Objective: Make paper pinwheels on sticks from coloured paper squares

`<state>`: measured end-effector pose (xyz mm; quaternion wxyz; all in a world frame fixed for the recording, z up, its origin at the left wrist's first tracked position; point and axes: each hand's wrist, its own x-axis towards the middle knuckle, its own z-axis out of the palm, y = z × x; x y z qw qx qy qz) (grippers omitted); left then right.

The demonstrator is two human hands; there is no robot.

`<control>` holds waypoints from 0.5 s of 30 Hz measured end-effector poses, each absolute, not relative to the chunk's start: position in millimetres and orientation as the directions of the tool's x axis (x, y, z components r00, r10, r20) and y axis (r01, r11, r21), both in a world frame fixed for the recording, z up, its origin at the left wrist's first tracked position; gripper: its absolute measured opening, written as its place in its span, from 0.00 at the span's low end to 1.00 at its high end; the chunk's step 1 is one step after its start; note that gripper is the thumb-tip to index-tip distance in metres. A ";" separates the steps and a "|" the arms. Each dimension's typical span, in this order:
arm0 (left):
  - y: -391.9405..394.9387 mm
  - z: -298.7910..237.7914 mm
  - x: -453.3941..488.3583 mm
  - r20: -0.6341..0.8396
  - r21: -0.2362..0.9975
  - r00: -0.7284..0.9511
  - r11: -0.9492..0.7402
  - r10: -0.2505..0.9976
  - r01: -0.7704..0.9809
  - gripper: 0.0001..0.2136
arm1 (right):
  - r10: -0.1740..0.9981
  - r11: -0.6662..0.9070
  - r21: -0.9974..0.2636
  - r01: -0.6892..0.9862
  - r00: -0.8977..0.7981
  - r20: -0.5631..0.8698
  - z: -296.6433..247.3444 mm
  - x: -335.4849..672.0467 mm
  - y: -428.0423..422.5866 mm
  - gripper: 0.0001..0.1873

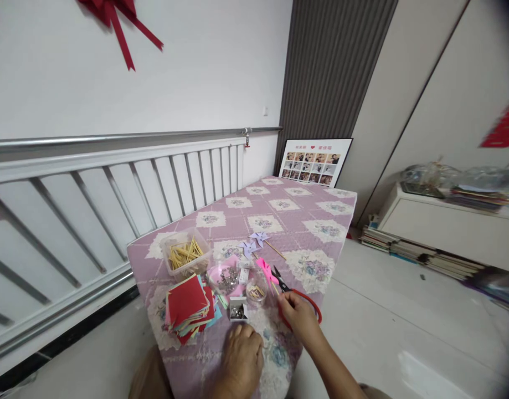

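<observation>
My right hand (298,313) pinches the thin stick of a bright pink pinwheel (266,270), which points away from me. Red-handled scissors (315,306) lie on the table beside and partly behind that hand. Resting on the cloth near the front edge, my left hand (243,354) has its fingers curled, and nothing shows in them. Just beyond it stands a small open box (238,310) with small metal pieces inside. Two lilac pinwheels (248,249) on sticks lie farther back.
Left of centre are a stack of coloured paper squares (188,302) and a clear tub of wooden sticks (185,255). A pink dish (227,279) holds small metal pieces, near a round clear container (256,291). A white radiator (154,188) flanks the flowered tablecloth (287,205).
</observation>
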<state>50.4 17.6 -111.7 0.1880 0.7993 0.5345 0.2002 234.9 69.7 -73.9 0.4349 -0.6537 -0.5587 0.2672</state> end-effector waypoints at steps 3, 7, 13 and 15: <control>24.3 -114.7 55.1 0.116 0.491 0.358 -0.367 0.927 0.790 0.07 | 0.957 -0.035 -0.814 0.580 0.253 0.139 -73.1 257.4 102.4 0.14; 26.3 -113.0 58.6 0.075 0.492 0.344 -0.335 0.936 0.803 0.08 | 0.952 -0.144 -0.735 0.663 0.296 0.080 -72.5 285.2 146.8 0.12; 36.7 -115.6 60.5 -0.108 0.490 0.374 -0.278 0.921 0.826 0.10 | 0.926 -0.312 -0.627 0.714 0.375 -0.033 -74.5 317.0 209.7 0.14; 43.5 -123.5 62.1 -0.185 0.469 0.392 -0.269 0.901 0.841 0.11 | 0.918 -0.344 -0.599 0.723 0.392 -0.055 -75.9 323.6 229.6 0.15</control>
